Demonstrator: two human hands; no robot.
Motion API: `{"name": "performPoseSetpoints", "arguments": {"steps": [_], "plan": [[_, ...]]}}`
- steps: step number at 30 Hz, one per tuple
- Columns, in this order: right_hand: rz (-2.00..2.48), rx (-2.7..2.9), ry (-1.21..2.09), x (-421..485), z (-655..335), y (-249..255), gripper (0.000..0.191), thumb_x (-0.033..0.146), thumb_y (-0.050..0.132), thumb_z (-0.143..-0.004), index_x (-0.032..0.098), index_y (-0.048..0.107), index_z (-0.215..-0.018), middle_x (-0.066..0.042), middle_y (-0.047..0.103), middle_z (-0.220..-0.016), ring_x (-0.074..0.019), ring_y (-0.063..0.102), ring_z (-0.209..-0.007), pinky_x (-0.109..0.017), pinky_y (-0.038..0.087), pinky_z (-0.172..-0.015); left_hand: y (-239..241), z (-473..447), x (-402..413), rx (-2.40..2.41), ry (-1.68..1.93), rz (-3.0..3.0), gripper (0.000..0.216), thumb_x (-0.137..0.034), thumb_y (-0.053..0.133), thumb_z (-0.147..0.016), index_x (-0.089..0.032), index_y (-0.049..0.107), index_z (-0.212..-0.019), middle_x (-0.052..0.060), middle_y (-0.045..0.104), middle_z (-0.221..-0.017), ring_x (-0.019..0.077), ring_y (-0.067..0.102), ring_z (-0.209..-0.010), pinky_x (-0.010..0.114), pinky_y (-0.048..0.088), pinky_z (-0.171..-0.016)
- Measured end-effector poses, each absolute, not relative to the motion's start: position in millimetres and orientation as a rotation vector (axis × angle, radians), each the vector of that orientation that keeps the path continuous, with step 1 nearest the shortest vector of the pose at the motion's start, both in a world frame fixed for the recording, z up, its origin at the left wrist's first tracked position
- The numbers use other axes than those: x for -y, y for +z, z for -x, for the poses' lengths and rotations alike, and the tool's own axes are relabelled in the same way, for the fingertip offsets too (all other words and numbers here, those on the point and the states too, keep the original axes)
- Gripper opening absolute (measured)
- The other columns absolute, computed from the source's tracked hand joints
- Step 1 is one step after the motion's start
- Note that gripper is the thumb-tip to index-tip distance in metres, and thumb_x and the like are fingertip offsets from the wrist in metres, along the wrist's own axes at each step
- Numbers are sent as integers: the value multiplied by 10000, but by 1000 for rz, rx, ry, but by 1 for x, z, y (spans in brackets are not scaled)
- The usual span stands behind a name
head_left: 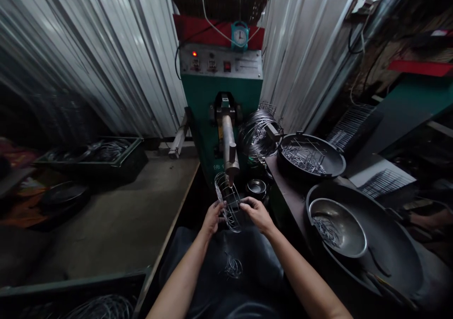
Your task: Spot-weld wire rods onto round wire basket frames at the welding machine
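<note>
Both hands hold a wire frame [221, 187] of bent metal rods under the tip of a spot welder's electrode arm [229, 144]. My left hand [213, 217] is closed around its left side, near the curved wires. On the other side, my right hand [257, 213] pinches the frame's right edge between thumb and fingers. The electrode tip sits at the frame's upper part; whether it touches the wire I cannot tell. A small bunch of curved wire pieces [233, 266] lies on the dark apron [198, 272] over my lap.
The green welding machine [198, 92] stands ahead, its red lamp lit. At right are a coil of wire [260, 132], a black pan [336, 161] of wire pieces, and a large wok [399, 248] holding a metal bowl [357, 234]. Green bins [136, 151] of wire parts stand left.
</note>
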State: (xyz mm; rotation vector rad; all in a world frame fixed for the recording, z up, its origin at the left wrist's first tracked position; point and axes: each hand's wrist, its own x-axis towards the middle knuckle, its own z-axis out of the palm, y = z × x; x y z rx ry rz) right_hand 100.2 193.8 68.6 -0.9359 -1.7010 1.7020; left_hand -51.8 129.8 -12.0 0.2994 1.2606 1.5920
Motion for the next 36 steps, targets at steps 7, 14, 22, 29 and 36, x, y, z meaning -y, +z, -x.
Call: {"name": "performPoseSetpoints", "arguments": {"steps": [7, 14, 22, 29, 36], "plan": [[909, 1666, 1720, -205, -82, 78, 198, 342, 616, -665, 160, 630, -744, 15, 590, -678, -119, 504, -639, -242, 398, -624, -13, 59, -138, -1282, 1606, -203, 401, -420, 672, -600, -155, 600, -892, 35, 577, -766, 131, 539, -609, 251, 446, -484], [940, 1610, 1784, -199, -80, 80, 215, 346, 626, -651, 157, 623, -753, 39, 515, -595, -85, 423, -543, -219, 345, -533, -18, 63, -131, -1242, 1511, -274, 470, -484, 656, -642, -131, 606, -948, 62, 603, -774, 136, 549, -592, 248, 442, -489], [992, 1714, 1840, -176, -122, 58, 226, 346, 655, -647, 172, 620, -787, 17, 578, -694, -110, 492, -620, -233, 375, -573, -29, 59, -98, -1903, 1600, -1222, 672, -262, 666, -645, -246, 444, -1279, 105, 449, -1280, 262, 445, -1166, 415, 377, -960], [944, 1785, 1697, -171, -120, 52, 148, 334, 577, -710, 190, 565, -740, 26, 534, -670, -127, 481, -655, -242, 386, -620, -23, 74, -110, -1994, 1263, -1846, 528, -203, 626, -688, -240, 521, -1204, 119, 469, -1305, 292, 371, -1248, 526, 198, -1057], [972, 1762, 1632, -173, -115, 59, 170, 357, 512, -756, 190, 534, -782, 34, 465, -639, -115, 415, -599, -235, 355, -578, -27, 74, -114, -1829, 1567, -1573, 207, -289, 590, -771, -256, 645, -968, 92, 571, -1186, 250, 437, -1203, 460, 288, -1046]]}}
